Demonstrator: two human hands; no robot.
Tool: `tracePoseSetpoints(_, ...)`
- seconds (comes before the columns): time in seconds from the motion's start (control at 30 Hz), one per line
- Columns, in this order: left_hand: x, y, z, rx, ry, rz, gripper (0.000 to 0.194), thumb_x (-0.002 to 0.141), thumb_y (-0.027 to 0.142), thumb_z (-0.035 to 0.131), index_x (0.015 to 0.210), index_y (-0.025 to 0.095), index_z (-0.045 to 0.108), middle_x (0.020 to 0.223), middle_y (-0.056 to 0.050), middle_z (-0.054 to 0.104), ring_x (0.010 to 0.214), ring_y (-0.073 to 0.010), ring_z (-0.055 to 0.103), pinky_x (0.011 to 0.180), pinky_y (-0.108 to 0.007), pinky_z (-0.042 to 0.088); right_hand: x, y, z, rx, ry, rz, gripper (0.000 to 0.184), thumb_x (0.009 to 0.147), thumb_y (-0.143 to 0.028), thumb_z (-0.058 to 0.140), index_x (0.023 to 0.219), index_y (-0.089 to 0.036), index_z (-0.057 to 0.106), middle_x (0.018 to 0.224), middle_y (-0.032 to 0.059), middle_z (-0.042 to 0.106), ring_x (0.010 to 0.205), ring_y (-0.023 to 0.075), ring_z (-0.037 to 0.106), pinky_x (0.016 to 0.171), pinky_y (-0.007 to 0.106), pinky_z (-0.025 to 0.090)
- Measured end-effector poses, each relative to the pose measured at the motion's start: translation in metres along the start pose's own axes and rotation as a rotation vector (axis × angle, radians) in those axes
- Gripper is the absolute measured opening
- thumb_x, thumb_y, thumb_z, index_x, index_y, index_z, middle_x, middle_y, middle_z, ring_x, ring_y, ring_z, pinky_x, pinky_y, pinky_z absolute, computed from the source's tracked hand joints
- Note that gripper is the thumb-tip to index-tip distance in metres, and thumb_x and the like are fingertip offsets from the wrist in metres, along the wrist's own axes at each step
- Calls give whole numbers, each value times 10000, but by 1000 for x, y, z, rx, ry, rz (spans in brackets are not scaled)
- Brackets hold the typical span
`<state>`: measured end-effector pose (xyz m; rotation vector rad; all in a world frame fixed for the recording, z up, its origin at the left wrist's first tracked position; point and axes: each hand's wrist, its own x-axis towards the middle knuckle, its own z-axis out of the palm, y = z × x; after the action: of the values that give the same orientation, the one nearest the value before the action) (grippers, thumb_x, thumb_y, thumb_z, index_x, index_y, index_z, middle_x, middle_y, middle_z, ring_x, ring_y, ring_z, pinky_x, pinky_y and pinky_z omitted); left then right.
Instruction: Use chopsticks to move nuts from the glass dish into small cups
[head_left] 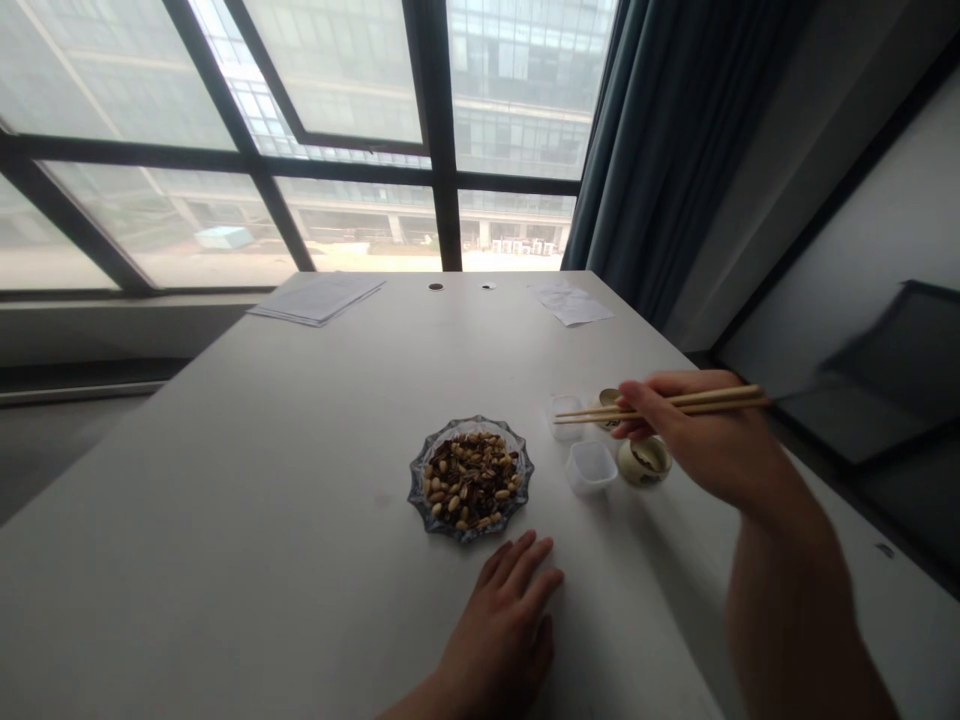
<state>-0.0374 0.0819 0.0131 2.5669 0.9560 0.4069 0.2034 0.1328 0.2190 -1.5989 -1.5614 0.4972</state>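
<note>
Head | right hand pinches chopsticks, probably for precision | left hand, empty, lies near glass dish, seemingly bracing

Right hand pinches — left hand lies palm-down

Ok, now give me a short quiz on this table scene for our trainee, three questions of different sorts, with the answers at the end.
1. Which hand holds the chopsticks?
2. What is in the glass dish? A: coins. B: nuts and seeds. C: grapes.
3. True or false: the tips of the chopsticks are down inside the glass dish.

Key:
1. The right hand; the left hand is near the dish, with nothing seen in it.
2. B.
3. False. In this view the tips appear over the farther plastic tub, to the right of the dish.
</note>
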Motion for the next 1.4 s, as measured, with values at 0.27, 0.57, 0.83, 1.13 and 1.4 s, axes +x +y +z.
tracePoseSetpoints(0.27, 1, 3, -1, 4, -6, -10, 635, 715, 11, 567, 1305, 245, 583, 1586, -55, 466, 1501, -309, 358, 1216, -538, 340, -6, -13, 67, -97, -306, -113, 399, 1003, -396, 597, 675, -180, 666, 645, 27, 709, 635, 162, 673, 576, 245, 428)
tracePoseSetpoints(0.57, -1, 2, -2, -44, 7, -24, 630, 710, 30, 575, 1300, 251, 586, 1575, -50, 476, 1492, -303, 365, 1226, -522, 319, -6, -10, 87, -176, -383, -114, 351, 998, -358, 617, 701, -180, 669, 674, 37, 705, 626, 153, 618, 589, 255, 379)
tracePoseSetpoints(0.83, -3, 1, -1, -90, 22, -30, 577, 771, 63, 586, 1310, 270, 581, 1579, -31, 473, 1501, -274, 352, 1247, -490, 279, -9, -8, 90, -210, -351, -183, 396, 991, -299, 628, 616, -186, 568, 655, 26, 689, 610, 138, 559, 597, 266, 347)
tracePoseSetpoints(1.13, -3, 4, -5, -104, 14, -43, 558, 787, 81, 598, 1312, 268, 589, 1586, -37, 466, 1503, -280, 348, 1243, -489, 279, -11, -14, 81, -235, -332, -182, 480, 1012, -356, 589, 578, -201, 452, 592, 13, 636, 569, 136, 560, 552, 275, 327)
tracePoseSetpoints(1.4, -3, 4, -6, -101, 17, -43, 563, 775, 65, 592, 1302, 264, 584, 1589, -37, 463, 1507, -280, 348, 1242, -493, 289, -31, -23, 19, -219, -109, -121, 434, 977, -545, 576, 699, -235, 701, 666, 57, 730, 595, 211, 666, 523, 290, 459)
